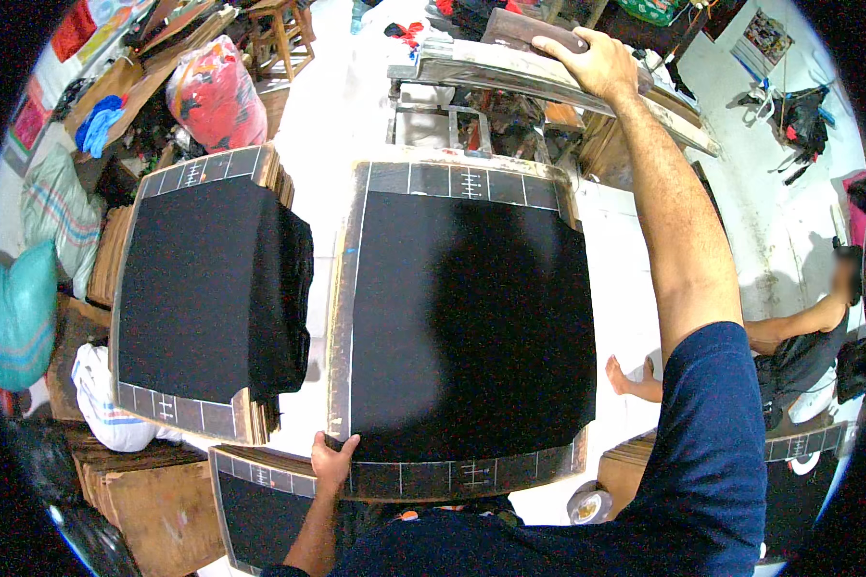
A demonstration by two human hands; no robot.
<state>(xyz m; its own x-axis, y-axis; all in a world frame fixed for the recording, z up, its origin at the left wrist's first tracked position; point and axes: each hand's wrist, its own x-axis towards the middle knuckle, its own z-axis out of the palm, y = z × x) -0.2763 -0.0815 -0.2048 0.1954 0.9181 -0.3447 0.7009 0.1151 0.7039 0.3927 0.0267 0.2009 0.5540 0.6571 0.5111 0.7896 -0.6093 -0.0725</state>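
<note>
In front of me lies a board (385, 476) with white ruled marks along its ends. Black fabric (471, 317) is spread flat over its middle. My left hand (331, 462) grips the board's near left corner, its thumb on top and the other fingers partly hidden. My right arm reaches far forward, and my right hand (601, 62) is closed over a dark brown bar (529, 34) resting on a long pale frame (481, 65). What lies under that palm is hidden.
To the left stands a stack of similar boards (265, 413) topped with folded black fabric (188, 288). Sacks, a red bundle (216, 96) and a wooden stool (279, 38) line the far left. A roll of tape (589, 505) is near my right side. Another person (803, 327) sits at right.
</note>
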